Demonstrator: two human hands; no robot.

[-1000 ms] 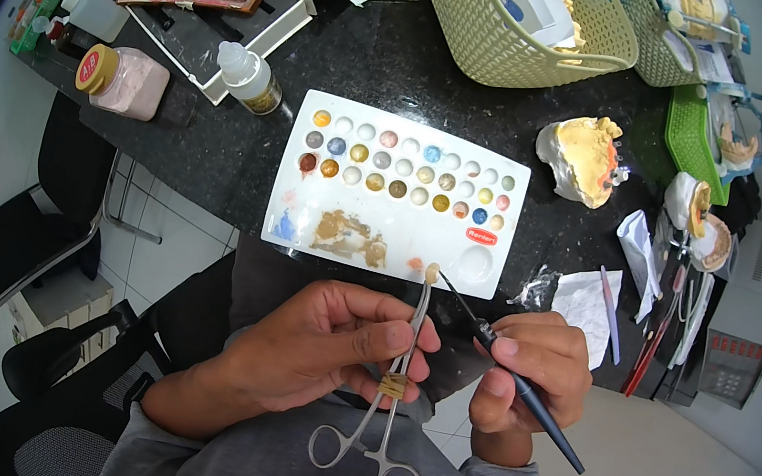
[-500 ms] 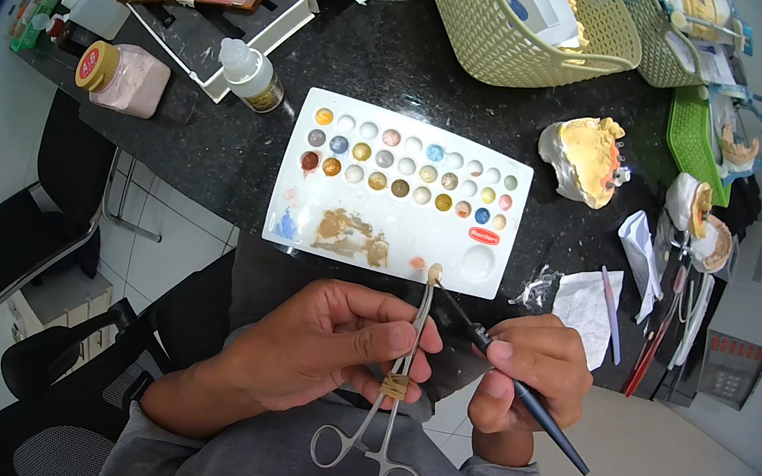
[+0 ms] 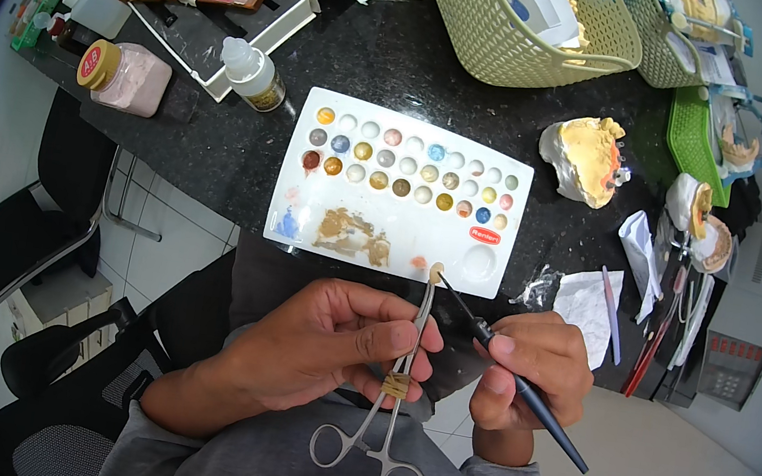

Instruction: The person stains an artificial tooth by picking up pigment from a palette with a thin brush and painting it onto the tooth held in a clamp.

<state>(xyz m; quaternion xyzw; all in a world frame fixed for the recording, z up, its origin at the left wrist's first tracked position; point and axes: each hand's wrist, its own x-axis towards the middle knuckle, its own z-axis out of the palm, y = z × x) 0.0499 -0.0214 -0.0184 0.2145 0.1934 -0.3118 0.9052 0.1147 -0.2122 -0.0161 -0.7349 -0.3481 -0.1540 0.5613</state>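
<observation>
On the black counter, the white palette (image 3: 401,193) sits mid-frame. Your left hand (image 3: 329,342) pinches forceps (image 3: 401,376) gripping a small tooth (image 3: 436,270); your right hand (image 3: 532,369) grips the brush (image 3: 516,383). Loosen, and the tooth may drop.

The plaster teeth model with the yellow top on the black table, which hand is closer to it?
Right. The right hand, holding a dark brush, sits below the plaster teeth model; the left hand, holding metal forceps, sits farther toward the person's left.

Grey long sleeves pushed up, bare forearms, no gloves
</observation>
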